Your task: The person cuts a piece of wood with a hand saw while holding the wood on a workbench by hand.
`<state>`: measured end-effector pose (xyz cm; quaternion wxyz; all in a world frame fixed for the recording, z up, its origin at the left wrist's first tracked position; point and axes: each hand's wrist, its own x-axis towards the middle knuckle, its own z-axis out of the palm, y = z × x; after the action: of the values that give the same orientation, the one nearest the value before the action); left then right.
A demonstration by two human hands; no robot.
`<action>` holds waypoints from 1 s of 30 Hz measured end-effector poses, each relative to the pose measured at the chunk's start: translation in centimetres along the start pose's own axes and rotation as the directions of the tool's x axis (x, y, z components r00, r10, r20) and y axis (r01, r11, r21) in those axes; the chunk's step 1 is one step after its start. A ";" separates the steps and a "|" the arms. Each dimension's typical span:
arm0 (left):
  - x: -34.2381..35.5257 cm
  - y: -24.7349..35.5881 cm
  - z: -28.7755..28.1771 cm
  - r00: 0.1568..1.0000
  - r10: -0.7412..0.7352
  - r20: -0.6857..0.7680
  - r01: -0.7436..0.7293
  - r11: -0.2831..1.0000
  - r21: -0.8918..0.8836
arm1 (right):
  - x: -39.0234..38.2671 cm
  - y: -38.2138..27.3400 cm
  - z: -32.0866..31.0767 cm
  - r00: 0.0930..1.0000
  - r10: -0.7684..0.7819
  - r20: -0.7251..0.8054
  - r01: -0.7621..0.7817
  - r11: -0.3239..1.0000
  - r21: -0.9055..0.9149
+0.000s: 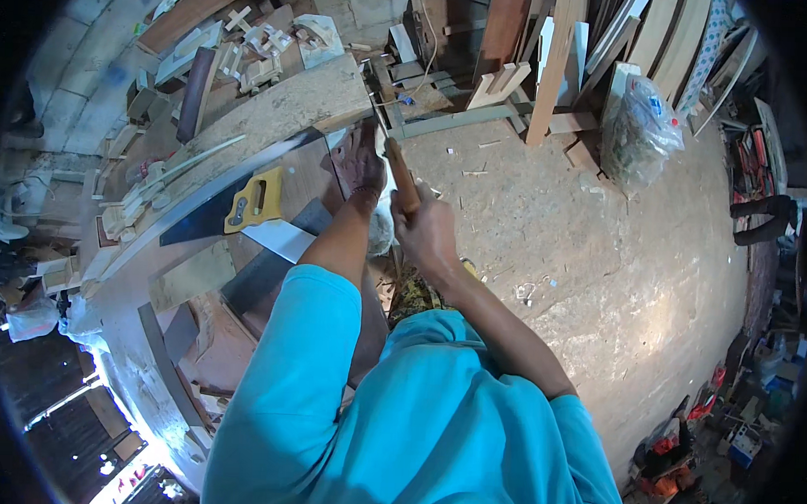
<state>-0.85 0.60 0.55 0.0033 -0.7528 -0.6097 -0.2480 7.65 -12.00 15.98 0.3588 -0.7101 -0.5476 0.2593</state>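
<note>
Some work seems unfinished: left hand flat at the desk's right edge, right hand clenched around a wooden handle.

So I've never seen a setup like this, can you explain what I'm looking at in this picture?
There's no machine: it's a person working bare-handed, seen from a wide fisheye camera on their head, looking down, so straight edges bend near the rim. The right hand grips a brown wooden handle. The left hand is near the bench's edge; whether it holds anything is unclear. On the bench lie a yellow-handled saw, a pale board and a dark board.
</note>
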 end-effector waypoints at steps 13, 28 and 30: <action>0.9 0.3 -1.0 0.995 -0.072 0.069 0.074 0.997 -0.017 | 0.4 0.2 0.5 0.992 -0.110 -0.056 0.111 0.993 0.027; 0.7 -0.1 -0.4 0.995 -0.082 0.047 0.086 0.993 -0.076 | -0.7 -0.4 0.8 0.998 0.033 -0.055 -0.029 0.996 0.086; 0.0 -0.8 -0.5 0.989 -0.120 0.090 0.122 0.992 -0.026 | -3.5 -1.5 -1.2 0.991 0.123 0.055 -0.126 0.989 0.074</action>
<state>-1.76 0.67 0.76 -0.0505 -0.7246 -0.6498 -0.2238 6.79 -15.41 17.79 0.3552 -0.7216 -0.5006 0.3201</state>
